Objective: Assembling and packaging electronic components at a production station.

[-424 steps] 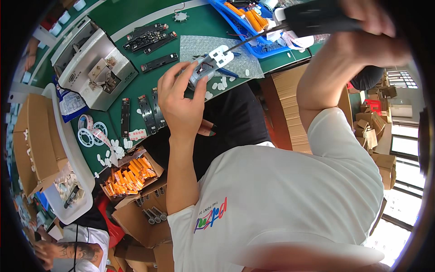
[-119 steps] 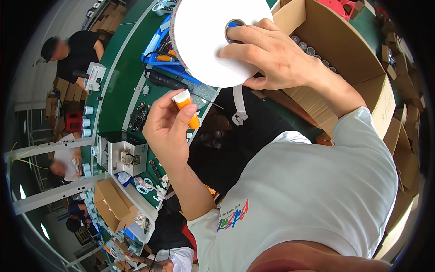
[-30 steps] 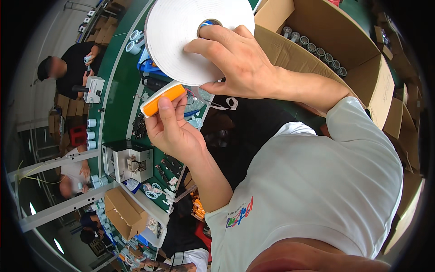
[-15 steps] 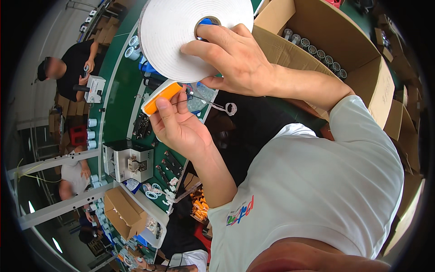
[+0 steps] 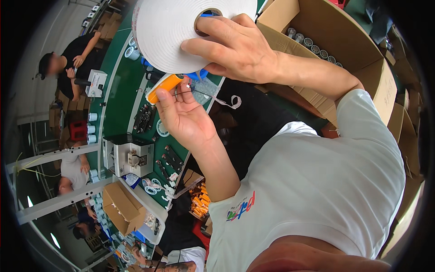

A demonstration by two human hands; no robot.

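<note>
My left hand (image 5: 190, 120) pinches an orange battery pack (image 5: 165, 88) between thumb and fingers, with a white strip along its far-left side. Dark thin wires (image 5: 199, 93) trail from the pack area to the right, near a curled pale strip (image 5: 234, 103). Above it, my right hand (image 5: 242, 50) grips a large roll of white tape (image 5: 167, 36). Some of its fingers reach into the core hole, others press on the flat face. The roll's lower edge is right by the top of the battery pack; I cannot tell whether they touch.
A green workbench (image 5: 118, 86) holds a white machine (image 5: 129, 156), black parts (image 5: 145, 119) and tape rings (image 5: 152, 185). Orange packs fill a bin (image 5: 199, 201) below. At right stands a large carton (image 5: 335, 27) with cylindrical parts. Co-workers (image 5: 74, 63) sit across the bench.
The tape roll has shifted slightly up and left with my right hand. My left hand has moved a little right with the battery pack. The pale curled strip has loosened into a wider loop.
</note>
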